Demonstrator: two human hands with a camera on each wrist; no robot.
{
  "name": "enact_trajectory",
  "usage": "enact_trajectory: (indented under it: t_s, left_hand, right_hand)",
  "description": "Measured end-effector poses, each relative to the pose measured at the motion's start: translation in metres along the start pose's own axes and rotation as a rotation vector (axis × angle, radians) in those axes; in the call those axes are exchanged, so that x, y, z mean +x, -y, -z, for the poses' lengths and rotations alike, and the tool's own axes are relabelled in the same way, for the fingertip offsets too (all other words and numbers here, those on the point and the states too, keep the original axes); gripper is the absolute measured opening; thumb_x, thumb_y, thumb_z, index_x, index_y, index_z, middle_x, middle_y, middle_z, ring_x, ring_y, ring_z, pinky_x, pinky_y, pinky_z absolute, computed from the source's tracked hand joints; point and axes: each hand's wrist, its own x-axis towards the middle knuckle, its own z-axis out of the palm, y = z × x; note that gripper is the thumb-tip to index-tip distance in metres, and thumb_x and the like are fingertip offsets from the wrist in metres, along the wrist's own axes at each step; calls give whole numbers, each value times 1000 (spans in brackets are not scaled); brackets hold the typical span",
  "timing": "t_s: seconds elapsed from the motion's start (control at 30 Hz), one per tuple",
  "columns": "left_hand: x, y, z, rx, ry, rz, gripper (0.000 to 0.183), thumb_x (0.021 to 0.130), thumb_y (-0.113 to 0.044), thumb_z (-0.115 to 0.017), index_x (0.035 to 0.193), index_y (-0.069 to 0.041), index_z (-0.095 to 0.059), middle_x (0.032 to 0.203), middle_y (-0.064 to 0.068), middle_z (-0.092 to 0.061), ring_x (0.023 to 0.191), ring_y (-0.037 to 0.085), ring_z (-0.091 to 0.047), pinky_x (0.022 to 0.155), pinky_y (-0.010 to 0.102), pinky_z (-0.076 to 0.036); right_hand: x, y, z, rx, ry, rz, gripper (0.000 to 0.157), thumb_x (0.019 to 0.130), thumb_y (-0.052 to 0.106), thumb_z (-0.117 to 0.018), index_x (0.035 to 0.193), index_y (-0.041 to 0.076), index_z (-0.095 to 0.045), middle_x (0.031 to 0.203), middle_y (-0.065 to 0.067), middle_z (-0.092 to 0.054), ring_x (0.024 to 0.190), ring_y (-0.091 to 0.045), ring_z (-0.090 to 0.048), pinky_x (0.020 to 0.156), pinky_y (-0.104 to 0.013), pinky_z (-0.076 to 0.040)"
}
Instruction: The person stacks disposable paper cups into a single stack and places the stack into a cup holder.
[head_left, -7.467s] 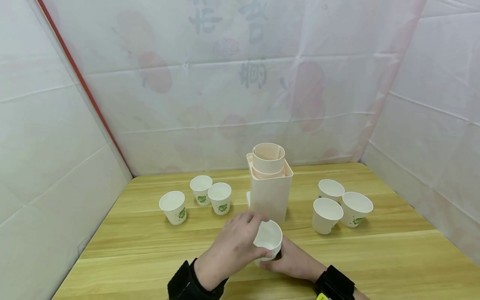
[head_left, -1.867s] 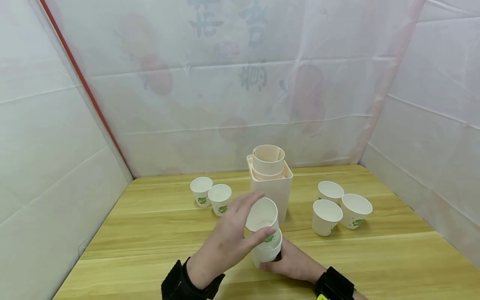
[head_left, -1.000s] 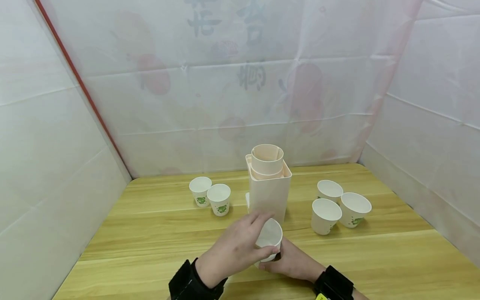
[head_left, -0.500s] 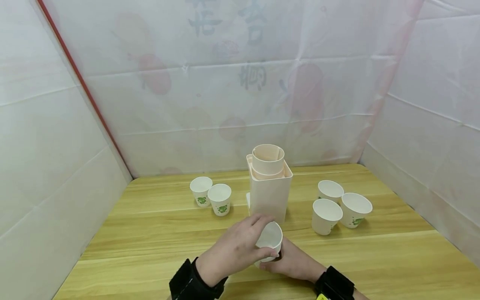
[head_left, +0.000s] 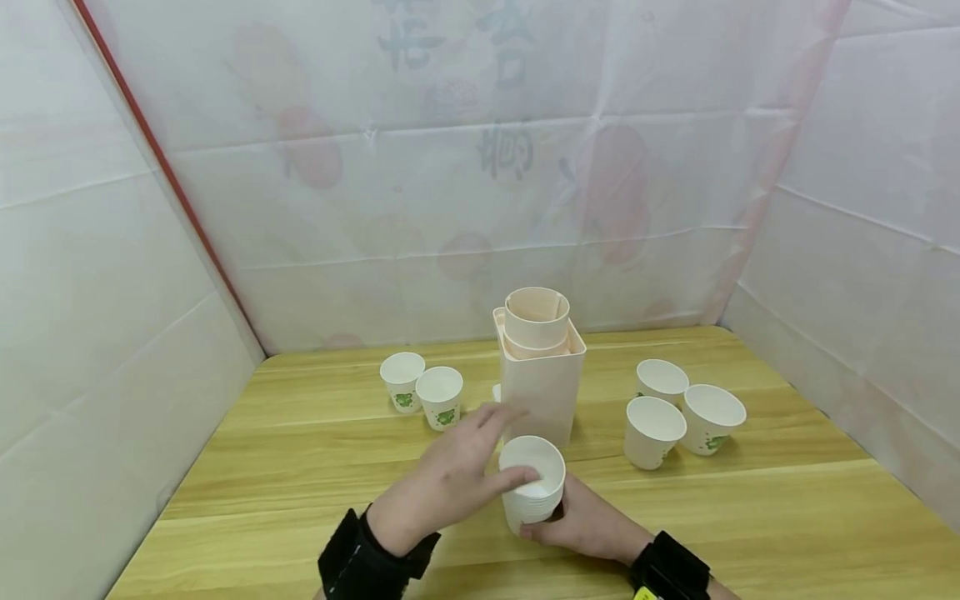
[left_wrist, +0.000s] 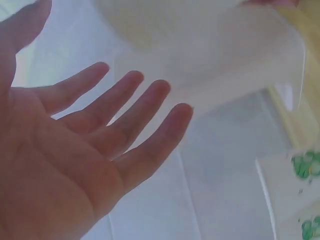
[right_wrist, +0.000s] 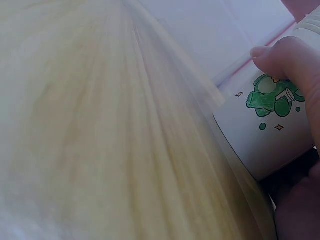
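My right hand grips a stack of nested white paper cups at the front middle of the table. In the right wrist view its thumb lies along the stack's side, over a green print. Several rims show close together near the top of the stack. My left hand is beside the stack with fingers apart, its thumb overlapping the mouth in the head view. The left wrist view shows that palm bare. Two paper cups with green prints stand to the left of the hands.
Right behind the stack stands a tall cream square container with a round cream tube rising from its top. Toward the right stand three more paper cups, close together. White fabric walls enclose the wooden table.
The cup that stood alone at the left has been lifted and pushed down into the stack by my left hand. That hand has now let go and drawn back leftward; my right hand stays put.
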Motion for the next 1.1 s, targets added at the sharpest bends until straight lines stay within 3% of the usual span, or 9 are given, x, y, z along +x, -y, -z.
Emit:
enact_trajectory:
  t_s: [0.23, 0.43, 0.6, 0.83, 1.1]
  left_hand:
    - [-1, 15, 28, -1, -165, 175, 57, 89, -45, -55, 136, -19, -36, 131, -4, -43, 117, 11, -39, 94, 39, -41]
    - [-1, 44, 42, -5, -334, 273, 54, 91, -42, -52, 136, -16, -36, 130, 5, -45, 117, 17, -40, 96, 44, -39]
    - [-6, 73, 45, -74, -412, 393, 56, 93, -39, -50, 140, -14, -30, 136, 13, -37, 122, 25, -35, 98, 49, -35]
    - [-6, 114, 42, -106, -413, 554, 63, 95, -38, -46, 143, -8, -18, 144, 22, -20, 131, 34, -17, 104, 55, -25]
    - [0, 143, 43, -115, -330, 669, 70, 96, -38, -45, 146, -11, -3, 147, 25, -8, 132, 42, -4, 103, 62, -18]
  right_hand:
    - [1, -1, 3, -27, -23, -20, 69, 78, 21, -72, 133, 23, -30, 125, -4, -47, 114, -23, -45, 96, -37, -36]
    - [1, -2, 3, -36, -38, -27, 69, 78, 22, -73, 133, 23, -31, 125, -4, -47, 113, -23, -45, 95, -34, -37]
    - [-1, -5, 0, -27, -25, -12, 66, 79, 21, -72, 132, 21, -32, 124, -6, -48, 110, -24, -46, 94, -32, -38]
    - [-2, -4, -2, -2, -30, -58, 67, 78, 21, -72, 131, 21, -31, 124, -5, -47, 112, -24, -45, 95, -32, -37]
    - [0, -1, -2, -3, -16, -32, 66, 79, 20, -72, 132, 22, -32, 124, -5, -47, 111, -25, -46, 94, -33, -38]
